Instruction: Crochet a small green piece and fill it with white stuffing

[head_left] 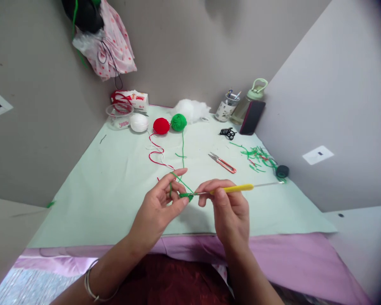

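The left hand (160, 203) pinches a small green piece (186, 195) between thumb and fingers, closed narrow on it. Its forefinger sticks out toward 1 o'clock with the yarn (183, 146) running over it. The right hand (227, 207) is closed on the yellow handle of a hook (231, 189). The hook lies level, its metal tip at 9 o'clock in the piece and its bare tail pointing to 3 o'clock. The piece sits between the two hands, just above the near middle of the mat (98, 190), touching the left fingertips and the hook tip.

From the piece the yarn climbs toward 12 o'clock to a green ball (178, 122) at the mat's far edge. Just beside that ball at 9 o'clock is a red ball (161, 126), then a white ball (139, 122), then a tub (119, 115) with a box (136, 100) behind. Stuffing (190, 109) lies just past the green ball at 1 o'clock. Scissors (222, 162) lie near the hands at 1 o'clock. Farther out at 2 o'clock are scraps (257, 154) and a spool (282, 171), the spool close to the hook's tail. A clip (227, 133), phone (252, 117), bottle (250, 99) and cup (227, 108) fill the far corner at 1 o'clock. A pink cloth (288, 254) runs along the mat's near edge
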Action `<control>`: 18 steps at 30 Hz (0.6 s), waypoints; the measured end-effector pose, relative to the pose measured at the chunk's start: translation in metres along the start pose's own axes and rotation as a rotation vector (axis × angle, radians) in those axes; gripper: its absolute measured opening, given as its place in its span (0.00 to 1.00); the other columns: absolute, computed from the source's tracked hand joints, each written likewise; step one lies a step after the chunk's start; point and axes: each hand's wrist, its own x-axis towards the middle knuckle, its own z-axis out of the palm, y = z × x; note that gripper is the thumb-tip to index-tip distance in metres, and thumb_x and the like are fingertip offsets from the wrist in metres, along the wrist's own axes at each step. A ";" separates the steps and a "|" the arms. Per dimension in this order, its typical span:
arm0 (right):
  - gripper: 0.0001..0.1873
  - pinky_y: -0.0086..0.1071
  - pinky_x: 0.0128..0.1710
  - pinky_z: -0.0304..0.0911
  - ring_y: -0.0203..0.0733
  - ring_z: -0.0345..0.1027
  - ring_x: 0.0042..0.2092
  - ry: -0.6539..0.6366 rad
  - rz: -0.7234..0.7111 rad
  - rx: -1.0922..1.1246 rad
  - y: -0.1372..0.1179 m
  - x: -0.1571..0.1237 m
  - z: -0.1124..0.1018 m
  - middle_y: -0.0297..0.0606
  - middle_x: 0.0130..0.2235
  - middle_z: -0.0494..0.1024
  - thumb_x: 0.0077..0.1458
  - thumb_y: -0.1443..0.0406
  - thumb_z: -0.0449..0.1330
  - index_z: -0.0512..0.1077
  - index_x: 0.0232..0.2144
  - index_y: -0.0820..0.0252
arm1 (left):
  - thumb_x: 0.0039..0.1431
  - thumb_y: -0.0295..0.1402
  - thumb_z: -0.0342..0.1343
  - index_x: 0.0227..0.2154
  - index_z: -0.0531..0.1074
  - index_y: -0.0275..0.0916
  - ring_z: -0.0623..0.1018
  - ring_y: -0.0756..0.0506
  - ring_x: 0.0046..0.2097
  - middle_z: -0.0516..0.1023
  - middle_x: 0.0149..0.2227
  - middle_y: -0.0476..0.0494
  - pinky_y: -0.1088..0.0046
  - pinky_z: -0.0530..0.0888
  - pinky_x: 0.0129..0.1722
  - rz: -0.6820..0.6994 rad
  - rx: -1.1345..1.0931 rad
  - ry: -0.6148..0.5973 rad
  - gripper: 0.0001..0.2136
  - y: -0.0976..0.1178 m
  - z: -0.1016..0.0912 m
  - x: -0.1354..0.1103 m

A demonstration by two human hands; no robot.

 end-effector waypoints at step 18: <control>0.23 0.40 0.40 0.77 0.48 0.79 0.45 -0.109 -0.578 -0.683 0.008 -0.014 0.001 0.42 0.47 0.84 0.65 0.73 0.62 0.79 0.57 0.44 | 0.55 0.37 0.73 0.62 0.76 0.42 0.65 0.52 0.30 0.71 0.32 0.52 0.73 0.66 0.35 -0.255 -0.339 -0.080 0.31 0.007 0.001 -0.001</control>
